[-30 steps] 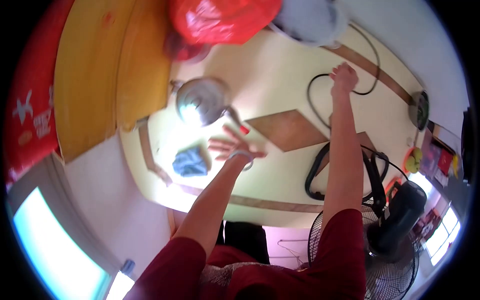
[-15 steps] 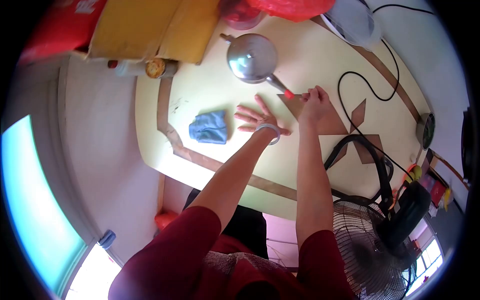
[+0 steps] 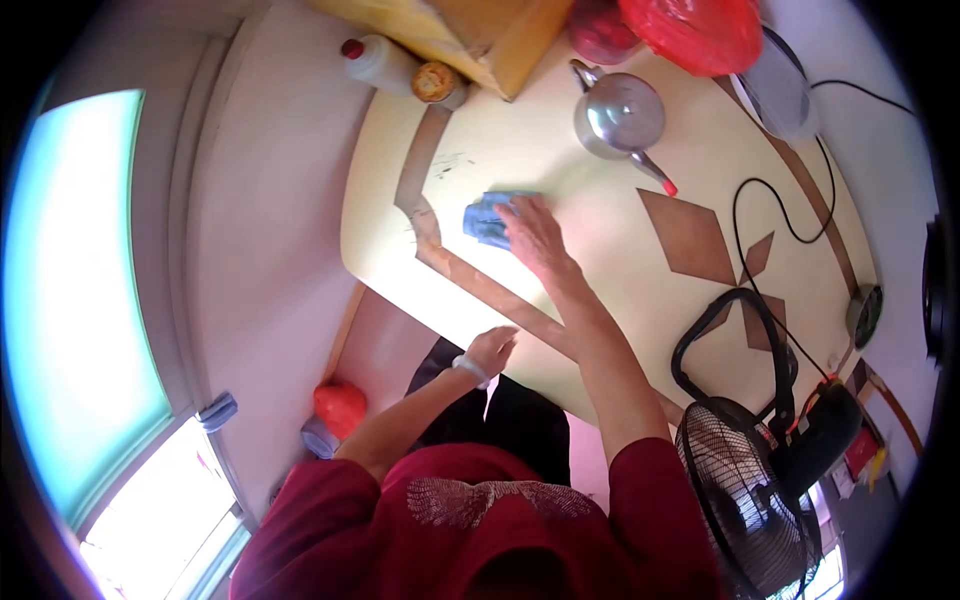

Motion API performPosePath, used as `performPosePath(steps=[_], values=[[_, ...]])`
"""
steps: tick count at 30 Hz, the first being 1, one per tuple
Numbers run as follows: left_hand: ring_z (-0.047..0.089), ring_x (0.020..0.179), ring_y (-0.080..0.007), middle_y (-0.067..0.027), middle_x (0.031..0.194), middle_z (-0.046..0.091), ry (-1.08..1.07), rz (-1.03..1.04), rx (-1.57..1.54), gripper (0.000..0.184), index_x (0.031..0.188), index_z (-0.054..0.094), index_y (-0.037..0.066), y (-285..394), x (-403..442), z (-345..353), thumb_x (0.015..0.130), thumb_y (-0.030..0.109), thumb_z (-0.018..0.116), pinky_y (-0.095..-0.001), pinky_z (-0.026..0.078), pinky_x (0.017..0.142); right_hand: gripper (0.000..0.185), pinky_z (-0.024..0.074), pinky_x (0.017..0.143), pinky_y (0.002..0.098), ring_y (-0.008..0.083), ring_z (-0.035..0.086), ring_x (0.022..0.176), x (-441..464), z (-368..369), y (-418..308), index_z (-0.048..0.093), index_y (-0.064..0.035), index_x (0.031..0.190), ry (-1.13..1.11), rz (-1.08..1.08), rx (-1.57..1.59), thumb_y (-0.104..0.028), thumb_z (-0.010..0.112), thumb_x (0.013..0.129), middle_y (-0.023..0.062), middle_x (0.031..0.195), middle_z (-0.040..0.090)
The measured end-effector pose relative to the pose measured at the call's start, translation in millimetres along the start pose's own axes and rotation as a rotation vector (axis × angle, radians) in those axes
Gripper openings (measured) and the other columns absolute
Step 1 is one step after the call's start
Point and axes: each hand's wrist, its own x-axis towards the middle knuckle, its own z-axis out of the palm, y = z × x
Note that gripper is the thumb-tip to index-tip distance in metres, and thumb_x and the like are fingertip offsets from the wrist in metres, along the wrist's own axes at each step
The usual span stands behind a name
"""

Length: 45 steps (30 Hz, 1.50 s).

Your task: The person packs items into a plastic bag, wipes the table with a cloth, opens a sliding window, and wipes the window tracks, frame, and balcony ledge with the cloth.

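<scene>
A folded blue cloth (image 3: 485,222) lies on the cream tabletop (image 3: 600,270). My right hand (image 3: 537,238) is over its right side, fingers bent and closed on the fabric; part of the cloth is hidden beneath them. My left hand (image 3: 490,351), with a pale bangle at the wrist, hovers at the near table edge in front of my body. Its fingers are curled in, and nothing shows in them. Beyond my right hand stands a shiny metal teapot (image 3: 622,115), its spout tipped with red.
At the back are a cardboard box (image 3: 470,40), a white bottle (image 3: 380,64), a jar (image 3: 438,85) and a red plastic bag (image 3: 700,35). A black cable (image 3: 738,215) crosses the table's right side. A fan (image 3: 745,490) stands at the near right.
My right hand has moved left from near the teapot spout onto the cloth. My left hand, spread flat on the table before, has drawn back and curled. The camera view has shifted.
</scene>
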Motion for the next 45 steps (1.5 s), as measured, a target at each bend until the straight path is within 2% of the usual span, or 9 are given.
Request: performPosePath(steps=[5, 10, 18, 27, 31, 32, 37, 42, 45], values=[[0.060, 0.077, -0.0330, -0.0182, 0.084, 0.061, 0.078, -0.379, 0.040, 0.020, 0.095, 0.058, 0.002, -9.3, -74.4, -42.3, 0.080, 0.012, 0.052, -0.0387, 0.048, 0.069, 0.036, 0.0391, 0.077, 0.0408, 0.0312, 0.043, 0.096, -2.5, 27.3, -20.8, 0.054, -0.0175, 0.110, -0.018, -0.083, -0.424, -0.016, 0.057, 0.074, 0.0131, 0.109, 0.048], [0.062, 0.073, -0.0292, -0.0168, 0.080, 0.062, 0.099, -0.452, -0.012, 0.020, 0.097, 0.058, 0.004, -17.1, -103.0, -45.0, 0.081, 0.015, 0.053, -0.0363, 0.049, 0.066, 0.028, 0.0420, 0.071, 0.0381, 0.0269, 0.047, 0.093, 23.3, 32.2, 2.1, 0.055, -0.0149, 0.105, -0.156, -0.229, -0.446, -0.015, 0.051, 0.077, 0.0114, 0.099, 0.050], [0.061, 0.062, -0.0232, -0.0137, 0.070, 0.061, 0.113, -0.374, -0.158, 0.017, 0.094, 0.058, 0.003, -32.8, -100.5, -45.5, 0.080, 0.012, 0.057, -0.0306, 0.049, 0.057, 0.018, 0.0423, 0.075, 0.0408, 0.0265, 0.047, 0.089, 109.6, 32.3, 10.5, 0.058, -0.0128, 0.091, 0.241, -0.063, -0.460, -0.012, 0.052, 0.074, 0.0060, 0.096, 0.050], [0.060, 0.066, -0.0292, -0.0136, 0.076, 0.062, -0.061, -0.205, 0.098, 0.020, 0.096, 0.058, 0.006, -88.4, -133.5, -90.5, 0.080, 0.016, 0.056, -0.0384, 0.049, 0.061, 0.025, 0.0391, 0.083, 0.0447, 0.0262, 0.043, 0.101, -222.1, 56.8, -56.3, 0.058, -0.0160, 0.098, -0.167, -0.417, -0.293, -0.021, 0.049, 0.075, 0.0034, 0.102, 0.051], [0.060, 0.069, -0.0305, -0.0138, 0.077, 0.062, -0.120, -0.206, 0.196, 0.022, 0.098, 0.058, 0.007, -96.9, -130.0, -113.4, 0.081, 0.019, 0.054, -0.0399, 0.049, 0.065, 0.019, 0.0445, 0.074, 0.0425, 0.0271, 0.052, 0.083, -469.7, 16.0, -5.1, 0.062, -0.0123, 0.084, -0.513, 0.195, -0.401, -0.012, 0.055, 0.066, 0.0083, 0.082, 0.053], [0.061, 0.069, -0.0299, -0.0143, 0.079, 0.062, -0.118, -0.178, 0.196, 0.021, 0.098, 0.058, 0.007, -103.1, -135.3, -114.0, 0.081, 0.018, 0.054, -0.0391, 0.049, 0.064, 0.015, 0.0416, 0.082, 0.0456, 0.0308, 0.050, 0.092, -474.2, -9.8, -36.8, 0.063, -0.0133, 0.079, -0.316, 1.065, -0.409, -0.010, 0.057, 0.065, 0.0093, 0.092, 0.054], [0.061, 0.076, -0.0307, -0.0159, 0.086, 0.062, -0.231, -0.105, 0.266, 0.022, 0.098, 0.058, 0.004, -117.3, -155.0, -120.3, 0.080, 0.017, 0.055, -0.0395, 0.049, 0.068, 0.035, 0.0413, 0.076, 0.0428, 0.0305, 0.048, 0.098, -417.6, -13.0, -76.2, 0.063, -0.0093, 0.087, -0.065, 0.293, -0.349, 0.001, 0.059, 0.054, 0.0118, 0.103, 0.053], [0.061, 0.075, -0.0291, -0.0164, 0.086, 0.062, -0.254, -0.023, 0.233, 0.021, 0.096, 0.058, 0.003, -117.3, -187.6, -123.7, 0.080, 0.017, 0.055, -0.0381, 0.050, 0.067, 0.025, 0.0379, 0.075, 0.0392, 0.0275, 0.048, 0.082, -158.5, 90.7, -153.7, 0.058, -0.0108, 0.099, 0.162, 0.154, 0.363, -0.026, 0.053, 0.080, 0.0096, 0.086, 0.054], [0.062, 0.073, -0.0294, -0.0168, 0.082, 0.062, -0.209, -0.063, 0.287, 0.021, 0.097, 0.058, 0.004, -114.1, -197.7, -127.6, 0.081, 0.016, 0.054, -0.0379, 0.050, 0.066, 0.013, 0.0371, 0.077, 0.0386, 0.0210, 0.046, 0.094, -60.6, 144.6, -193.9, 0.061, -0.0179, 0.078, 0.157, -0.084, -0.169, -0.025, 0.057, 0.068, -0.0004, 0.092, 0.055]])
